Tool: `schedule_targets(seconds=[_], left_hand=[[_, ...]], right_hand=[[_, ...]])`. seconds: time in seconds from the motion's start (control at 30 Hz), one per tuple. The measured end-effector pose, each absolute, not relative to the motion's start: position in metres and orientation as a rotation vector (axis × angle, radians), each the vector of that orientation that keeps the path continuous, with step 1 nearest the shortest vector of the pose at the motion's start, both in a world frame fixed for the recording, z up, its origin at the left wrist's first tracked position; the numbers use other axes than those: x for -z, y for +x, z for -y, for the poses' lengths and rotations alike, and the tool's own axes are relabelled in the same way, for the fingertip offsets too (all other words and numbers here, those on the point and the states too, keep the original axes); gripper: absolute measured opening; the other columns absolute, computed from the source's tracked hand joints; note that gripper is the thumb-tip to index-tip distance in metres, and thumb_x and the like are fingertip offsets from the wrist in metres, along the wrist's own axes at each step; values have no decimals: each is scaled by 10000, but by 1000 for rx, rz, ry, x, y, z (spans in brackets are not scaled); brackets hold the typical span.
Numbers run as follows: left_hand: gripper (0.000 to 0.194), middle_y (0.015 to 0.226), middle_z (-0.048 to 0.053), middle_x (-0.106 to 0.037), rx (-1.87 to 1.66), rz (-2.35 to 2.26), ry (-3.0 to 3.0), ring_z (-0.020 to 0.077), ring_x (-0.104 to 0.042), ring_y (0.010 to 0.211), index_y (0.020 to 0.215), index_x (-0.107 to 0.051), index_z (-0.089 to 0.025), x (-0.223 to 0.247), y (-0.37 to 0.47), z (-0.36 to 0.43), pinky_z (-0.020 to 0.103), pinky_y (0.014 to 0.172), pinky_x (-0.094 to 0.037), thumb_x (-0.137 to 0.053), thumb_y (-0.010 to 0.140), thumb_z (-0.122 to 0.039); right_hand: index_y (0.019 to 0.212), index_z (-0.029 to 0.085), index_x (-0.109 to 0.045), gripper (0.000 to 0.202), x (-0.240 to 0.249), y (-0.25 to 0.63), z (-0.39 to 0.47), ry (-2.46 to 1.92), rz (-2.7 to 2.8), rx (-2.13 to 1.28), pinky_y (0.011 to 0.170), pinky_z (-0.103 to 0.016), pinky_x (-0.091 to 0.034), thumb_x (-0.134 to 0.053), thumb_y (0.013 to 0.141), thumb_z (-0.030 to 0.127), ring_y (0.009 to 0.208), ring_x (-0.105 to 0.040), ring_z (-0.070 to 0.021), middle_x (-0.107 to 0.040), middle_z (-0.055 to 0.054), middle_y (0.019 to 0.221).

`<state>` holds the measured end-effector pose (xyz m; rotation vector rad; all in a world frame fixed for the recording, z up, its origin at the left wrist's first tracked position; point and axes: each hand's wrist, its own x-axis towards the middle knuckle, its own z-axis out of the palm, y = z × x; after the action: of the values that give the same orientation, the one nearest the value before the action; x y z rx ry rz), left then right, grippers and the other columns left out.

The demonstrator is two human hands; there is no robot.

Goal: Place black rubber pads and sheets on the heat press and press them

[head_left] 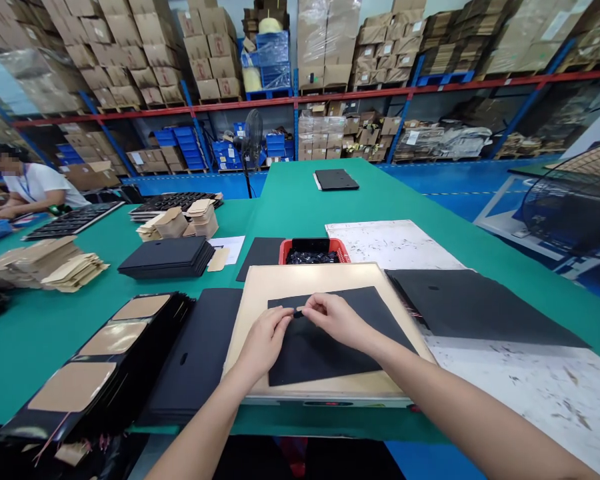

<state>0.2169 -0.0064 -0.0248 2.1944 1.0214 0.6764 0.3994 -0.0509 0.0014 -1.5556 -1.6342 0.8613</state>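
Note:
A black sheet (325,357) lies on a pale, box-like work board (260,280) in front of me. Over its upper part, my left hand (266,335) and my right hand (336,319) meet with fingertips pinched close together. Between them is a small black piece (299,313) at the sheet's surface; its exact kind is too small to make out. Both hands appear closed on this piece, and the fingertips partly hide it. Just beyond the board stands a red basket (283,253) with many small dark shiny pieces in it.
Black slotted sheets are stacked on the left (205,353) and right (480,307) of the board. Far left are black items with tan panels (73,387) and tan cardboard stacks (170,223). A person (45,183) sits at left; a fan (575,200) stands at right.

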Motion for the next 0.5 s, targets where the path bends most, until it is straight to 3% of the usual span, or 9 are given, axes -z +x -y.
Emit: schedule_targets(seconds=[0.1,0.17,0.33,0.5], left_hand=[[486,1350,49,-515,-480,-970,2511,215,-335,1340,1279,-514,-189,35,214,-1,432,1089,-319,-290,866,-66],[580,1412,40,-440,-329,-909,2675,208,-277,1366,1302,-492,-193,43,211,-3,447,1114,-279,-276,806,15],[524,1390,106,-461,-225,-922,2800,225,-389,1308,1308,-484,-154,51,208,15,401,1072,-357,-326,825,-27],[545,1333,107,-509,-247,-1011,2809,234,-448,1246,1292,-499,-163,49,206,32,390,1007,-432,-321,803,-3]], right_hand=[[710,175,-539,121,-7,409,50,-1740,1679,-620,565,-230,-334,-508,827,178,626,-514,-120,-600,-10,709],[706,174,-526,128,-7,415,48,-1809,1598,-709,549,-224,-340,-510,834,171,600,-523,-115,-594,-9,694],[718,165,-497,164,6,419,45,-1792,1390,-1128,415,-190,-371,-463,876,187,438,-514,-79,-580,12,618],[642,149,-492,251,15,408,37,-1743,1260,-1414,342,-154,-375,-450,888,175,382,-502,-57,-586,11,557]])
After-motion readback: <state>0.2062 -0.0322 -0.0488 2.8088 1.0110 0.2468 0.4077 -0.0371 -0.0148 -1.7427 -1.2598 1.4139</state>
